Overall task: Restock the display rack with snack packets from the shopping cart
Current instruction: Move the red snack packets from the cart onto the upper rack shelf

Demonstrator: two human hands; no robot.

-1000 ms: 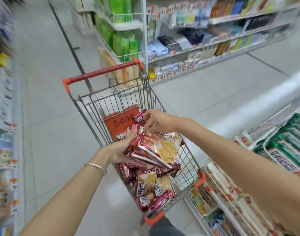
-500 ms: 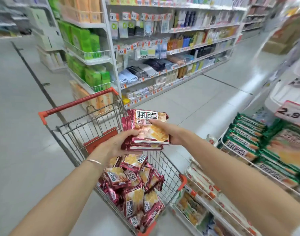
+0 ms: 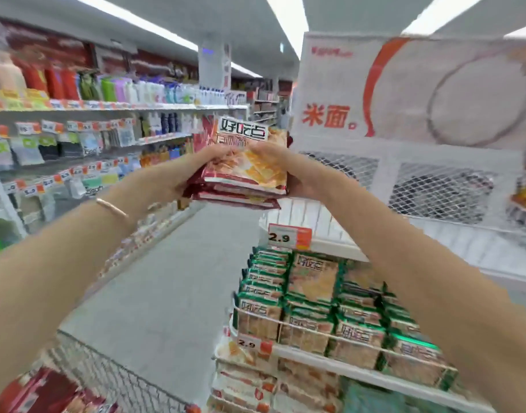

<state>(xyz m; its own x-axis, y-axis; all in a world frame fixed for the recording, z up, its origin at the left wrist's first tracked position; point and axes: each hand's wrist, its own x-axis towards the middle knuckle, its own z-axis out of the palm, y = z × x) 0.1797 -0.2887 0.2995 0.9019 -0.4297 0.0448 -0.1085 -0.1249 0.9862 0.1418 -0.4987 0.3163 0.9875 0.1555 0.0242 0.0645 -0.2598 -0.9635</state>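
Observation:
A stack of red snack packets (image 3: pixel 249 171) is raised to chest height in the aisle, in front of the white display rack (image 3: pixel 330 222). My left hand (image 3: pixel 184 171) grips the stack's left side and my right hand (image 3: pixel 288 168) grips its right side. The wire shopping cart (image 3: pixel 112 380) shows at the bottom left, with more red packets (image 3: pixel 47 394) inside. The rack's upper white shelf (image 3: pixel 303 216), just below the stack, looks bare. The shelf beneath holds rows of green packets (image 3: pixel 309 296).
A long store shelf (image 3: pixel 112 108) with bottles and small goods runs along the left. Grey aisle floor (image 3: pixel 178 272) lies between it and the rack. A white sign with red characters (image 3: pixel 404 93) tops the rack, with mesh panels under it. Price tags reading 2.9 (image 3: pixel 288 237) hang on shelf edges.
Both hands have lifted the stack of red packets out of the cart and up toward the rack's upper shelf. The view has swung up and to the right.

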